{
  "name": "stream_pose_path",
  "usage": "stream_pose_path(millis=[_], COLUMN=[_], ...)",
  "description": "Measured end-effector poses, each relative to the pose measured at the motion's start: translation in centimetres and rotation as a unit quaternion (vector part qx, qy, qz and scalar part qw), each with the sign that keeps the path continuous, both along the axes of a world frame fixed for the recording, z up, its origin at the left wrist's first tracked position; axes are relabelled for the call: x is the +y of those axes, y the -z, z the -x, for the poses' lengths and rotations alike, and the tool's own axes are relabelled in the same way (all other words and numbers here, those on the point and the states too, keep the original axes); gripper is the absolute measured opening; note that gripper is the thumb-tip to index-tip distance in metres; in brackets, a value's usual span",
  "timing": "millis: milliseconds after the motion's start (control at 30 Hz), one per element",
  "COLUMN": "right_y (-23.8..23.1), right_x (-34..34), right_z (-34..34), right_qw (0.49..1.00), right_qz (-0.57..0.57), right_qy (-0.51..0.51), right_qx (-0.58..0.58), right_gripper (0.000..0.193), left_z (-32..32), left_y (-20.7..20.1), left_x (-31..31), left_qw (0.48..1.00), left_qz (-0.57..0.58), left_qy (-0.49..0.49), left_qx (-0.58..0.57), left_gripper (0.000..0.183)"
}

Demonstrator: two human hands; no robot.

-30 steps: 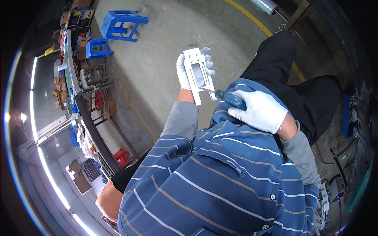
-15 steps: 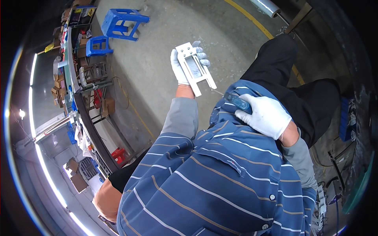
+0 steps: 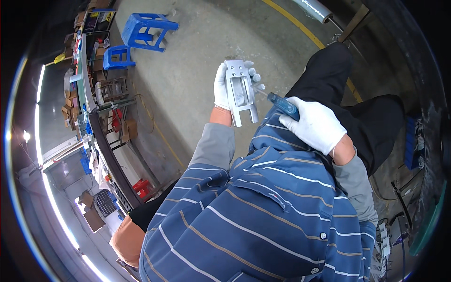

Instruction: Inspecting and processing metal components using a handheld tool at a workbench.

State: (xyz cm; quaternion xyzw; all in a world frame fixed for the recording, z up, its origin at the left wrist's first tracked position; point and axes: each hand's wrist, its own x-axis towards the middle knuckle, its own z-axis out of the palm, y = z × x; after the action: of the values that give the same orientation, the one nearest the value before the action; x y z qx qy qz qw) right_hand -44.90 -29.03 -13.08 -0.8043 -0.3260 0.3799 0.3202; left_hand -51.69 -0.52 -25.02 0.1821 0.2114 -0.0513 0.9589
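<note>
In a white glove, my left hand (image 3: 220,91) is closed round a silver metal frame (image 3: 237,67) with a long rectangular opening, holes at its far end and two prongs toward me. Its thumb lies along the left side, and the fingertips come round the right. My right hand (image 3: 319,126), gloved too, grips a screwdriver (image 3: 284,106) by its translucent blue handle. The thin shaft points at the frame's right side; whether the tip touches it I cannot tell. The palm hides the handle's rear end.
Two blue plastic stools (image 3: 149,31) stand on the concrete floor at the far left. A long workbench (image 3: 96,127) with boxes and racks runs down the left side. At the far right are a clear film roll (image 3: 314,9) and a blue crate (image 3: 412,141).
The metal frame has turned in my left hand and come slightly right and nearer me. My right hand has lifted the screwdriver a little away from my body, its shaft now nearer the frame.
</note>
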Motion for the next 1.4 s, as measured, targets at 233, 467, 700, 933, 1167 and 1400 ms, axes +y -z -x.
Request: stream_pose_path(millis=[233,467,700,933,1167,1400], right_y=[1.3,2.3,2.8,1.7,1.6,1.8], right_x=[0.2,-0.5,-0.8,-0.2,0.0,-0.5], right_z=[-1.1,-2.2,-2.6,-2.2,-2.3,-1.6], right_qw=[0.999,0.984,0.948,0.961,0.971,0.983], right_qz=[-0.007,-0.052,-0.079,-0.056,-0.065,-0.078], right_qy=[0.02,0.088,0.12,0.095,0.094,0.092], right_qx=[0.045,0.144,0.283,0.253,0.209,0.139], right_gripper=[0.036,0.042,0.043,0.047,0.047,0.047], left_z=[0.8,1.9,3.9,4.5,4.6,2.7], left_y=[-0.4,-0.7,1.7,2.4,1.8,0.6], left_x=[-1.4,-1.8,-0.2,1.7,1.8,0.4], left_qw=[0.997,0.99,0.994,0.998,0.996,0.999], left_qz=[-0.056,-0.128,-0.065,-0.039,-0.011,-0.044], left_qy=[-0.029,-0.014,-0.06,0.002,0.081,-0.013], left_qx=[0.034,0.052,0.063,0.042,0.022,0.023], left_gripper=[0.07,0.065,0.062,0.062,0.064,0.067])
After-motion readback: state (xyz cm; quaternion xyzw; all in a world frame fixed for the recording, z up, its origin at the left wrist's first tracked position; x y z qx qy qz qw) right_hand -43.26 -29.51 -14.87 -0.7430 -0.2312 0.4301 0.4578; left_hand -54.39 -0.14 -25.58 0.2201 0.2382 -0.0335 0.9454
